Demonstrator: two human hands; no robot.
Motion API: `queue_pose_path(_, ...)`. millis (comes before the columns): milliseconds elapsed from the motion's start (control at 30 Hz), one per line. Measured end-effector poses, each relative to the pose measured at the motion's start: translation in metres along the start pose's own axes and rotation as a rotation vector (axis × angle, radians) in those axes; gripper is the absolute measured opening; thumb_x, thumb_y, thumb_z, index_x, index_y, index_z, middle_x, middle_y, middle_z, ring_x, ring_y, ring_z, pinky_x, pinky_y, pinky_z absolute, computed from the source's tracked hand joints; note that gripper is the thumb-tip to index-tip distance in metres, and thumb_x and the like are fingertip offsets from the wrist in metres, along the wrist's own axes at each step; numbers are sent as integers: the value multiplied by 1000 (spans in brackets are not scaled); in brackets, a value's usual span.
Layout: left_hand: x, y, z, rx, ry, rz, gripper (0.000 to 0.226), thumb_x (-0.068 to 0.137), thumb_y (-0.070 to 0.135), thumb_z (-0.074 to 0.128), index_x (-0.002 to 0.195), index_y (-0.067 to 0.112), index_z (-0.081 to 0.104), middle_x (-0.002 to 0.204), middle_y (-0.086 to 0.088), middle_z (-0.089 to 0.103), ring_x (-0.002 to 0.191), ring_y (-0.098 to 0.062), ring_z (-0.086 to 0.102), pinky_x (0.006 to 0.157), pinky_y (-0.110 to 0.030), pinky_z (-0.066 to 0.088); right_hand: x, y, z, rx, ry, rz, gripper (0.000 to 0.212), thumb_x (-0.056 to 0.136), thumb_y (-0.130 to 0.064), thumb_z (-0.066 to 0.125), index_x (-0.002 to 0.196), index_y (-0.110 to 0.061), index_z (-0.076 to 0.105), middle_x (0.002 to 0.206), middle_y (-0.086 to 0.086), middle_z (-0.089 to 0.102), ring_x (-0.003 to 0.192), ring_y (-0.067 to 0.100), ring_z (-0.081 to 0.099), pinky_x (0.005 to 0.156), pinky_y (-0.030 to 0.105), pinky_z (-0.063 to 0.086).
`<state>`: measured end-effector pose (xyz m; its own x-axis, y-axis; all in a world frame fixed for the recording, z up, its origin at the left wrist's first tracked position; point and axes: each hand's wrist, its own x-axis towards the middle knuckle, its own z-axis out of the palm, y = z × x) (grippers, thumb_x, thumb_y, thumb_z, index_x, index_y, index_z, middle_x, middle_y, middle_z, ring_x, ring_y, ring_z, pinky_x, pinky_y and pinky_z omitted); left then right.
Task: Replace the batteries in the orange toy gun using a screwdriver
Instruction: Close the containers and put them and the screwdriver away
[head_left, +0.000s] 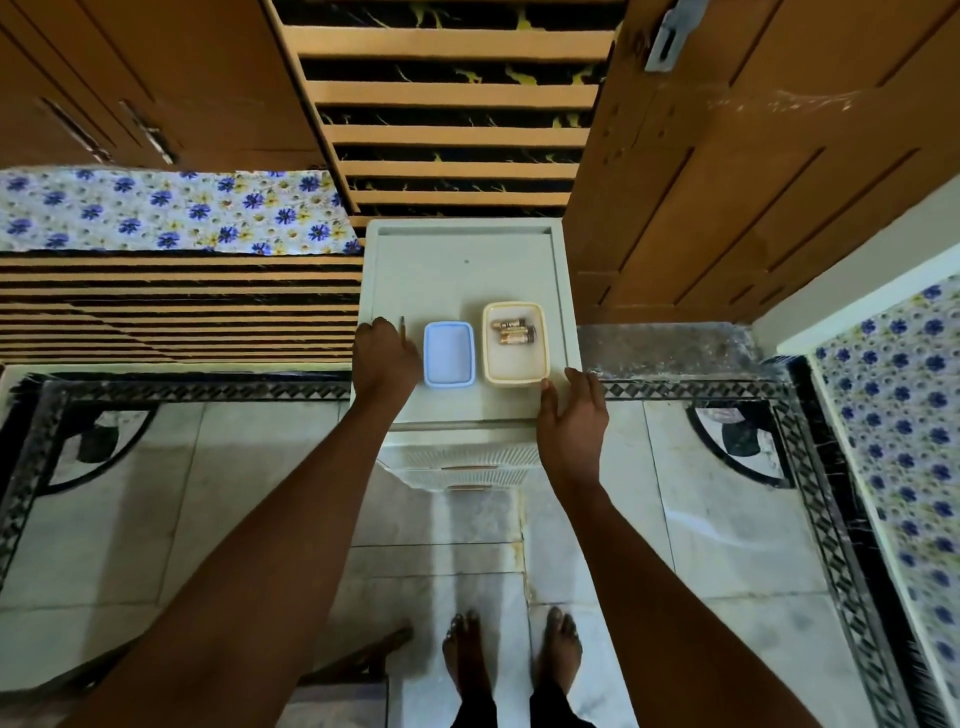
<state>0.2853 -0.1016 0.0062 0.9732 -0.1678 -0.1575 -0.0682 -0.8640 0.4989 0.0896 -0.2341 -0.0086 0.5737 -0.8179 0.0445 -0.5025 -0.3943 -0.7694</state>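
A cream open box (516, 375) with a few batteries (513, 332) in it sits on the white cabinet top (462, 270), at its right front. Its blue lid (449, 354) lies just left of it. My left hand (385, 358) is curled at the cabinet's left edge and holds a thin screwdriver (402, 329), whose tip sticks out beyond the fingers. My right hand (574, 415) hovers with relaxed fingers at the front right corner, the thumb touching the cream box's corner. No orange toy gun is in view.
The cabinet is a narrow white drawer unit (462, 462) standing on a tiled floor. A floral-covered bed (171, 210) lies to the left, another floral surface (904, 441) to the right. A wooden door (753, 156) stands behind right. My bare feet (511, 654) are below.
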Motion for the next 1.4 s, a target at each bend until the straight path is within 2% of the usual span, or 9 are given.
queue_pose_path(267, -83, -58, 5, -31, 200, 262, 24, 93, 14, 68, 111, 0, 63, 115, -20, 60, 108, -39, 60, 93, -49, 52, -73, 27, -7, 47, 33, -60, 18, 103, -14, 61, 119, -5, 64, 114, 13, 59, 110, 34, 58, 97, 47, 51)
queue_pose_path(400, -102, -101, 26, -8, 239, 454, 28, 97, 16, 64, 118, -4, 65, 129, -20, 59, 122, -37, 57, 104, -47, 50, -104, 70, 21, -27, -212, -83, 20, 98, -13, 58, 114, -5, 66, 112, 12, 64, 107, 38, 64, 94, 52, 56)
queue_pose_path(533, -104, -121, 32, -69, 243, 553, 32, 102, 20, 62, 125, -2, 65, 137, -18, 57, 132, -31, 54, 113, -39, 46, -118, 107, 62, -171, -568, -58, 42, 99, -8, 61, 140, 0, 59, 139, 19, 62, 132, 38, 56, 115, 44, 46)
queue_pose_path(667, -102, -131, 40, -76, 341, 617, 32, 104, 22, 60, 125, -1, 67, 138, -16, 60, 133, -28, 57, 112, -37, 47, -107, 133, 110, -280, -744, -155, 57, 98, -8, 60, 154, -2, 46, 159, 18, 46, 150, 35, 39, 120, 43, 40)
queue_pose_path(767, -101, -135, 48, -97, 403, 655, 33, 105, 22, 59, 124, -2, 68, 137, -17, 62, 132, -27, 58, 111, -37, 49, -104, 148, 147, -367, -683, -199, 63, 91, -7, 63, 152, -3, 48, 163, 15, 40, 157, 33, 29, 113, 51, 49)
queue_pose_path(867, -97, -141, 55, -88, 440, 671, 33, 105, 23, 58, 125, -3, 69, 135, -18, 63, 132, -27, 58, 112, -35, 48, -114, 161, 170, -461, -563, -274, 63, 80, 0, 66, 141, 5, 55, 157, 22, 47, 151, 41, 39, 93, 54, 61)
queue_pose_path(933, -94, -142, 52, -93, 466, 686, 33, 105, 22, 59, 124, -2, 69, 135, -18, 64, 132, -27, 59, 112, -35, 48, -120, 163, 171, -463, -505, -302, 66, 73, 5, 69, 137, 7, 57, 153, 27, 52, 145, 46, 46, 92, 53, 59)
queue_pose_path(1100, -99, -139, 51, -100, 481, 681, 32, 104, 26, 61, 121, 2, 74, 132, -13, 69, 129, -22, 62, 111, -22, 45, -155, 157, 137, -547, -488, -368, 71, 54, 9, 80, 123, 3, 64, 122, 23, 67, 112, 44, 66, 88, 50, 59)
queue_pose_path(1400, -105, -129, 20, -83, 256, 604, 36, 102, 33, 63, 122, 4, 75, 131, -10, 71, 128, -19, 64, 112, -31, 48, -221, 137, 47, -496, -254, -611, 50, 59, 6, 80, 104, -14, 69, 106, 7, 61, 99, 26, 52, 85, 39, 28)
